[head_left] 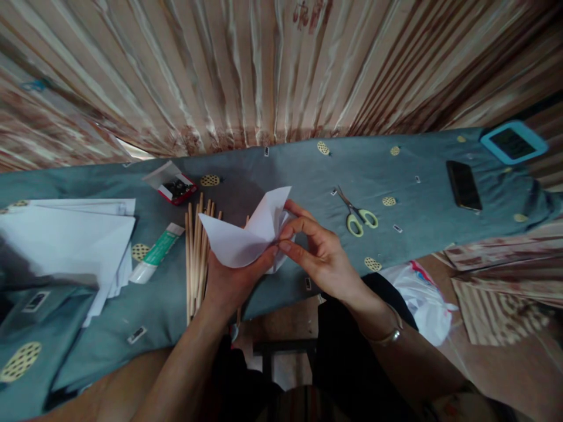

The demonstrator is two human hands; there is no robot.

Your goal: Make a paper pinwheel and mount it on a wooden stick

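Note:
Both hands hold a folded white sheet of paper [240, 241] above the front part of the cloth-covered table. My left hand [231, 281] supports it from below and left, its thumb pressed along the near edge. The thumb and fingers of my right hand [319, 249] pinch the paper's folds at their right side. Two pointed flaps stand up, and the layers under my fingers are partly hidden. Beside and partly beneath my left hand lies a bunch of thin wooden sticks [192, 258]. To the right of my right hand are scissors with pale green handles [360, 220].
At the left lie a stack of white paper [65, 234] and a green-and-white tube [158, 253]. A small open red box [178, 189] holds dark little items. Far right are a black phone [464, 184] and a blue-framed tablet [514, 142]. A plastic bag [422, 302] sits on the floor.

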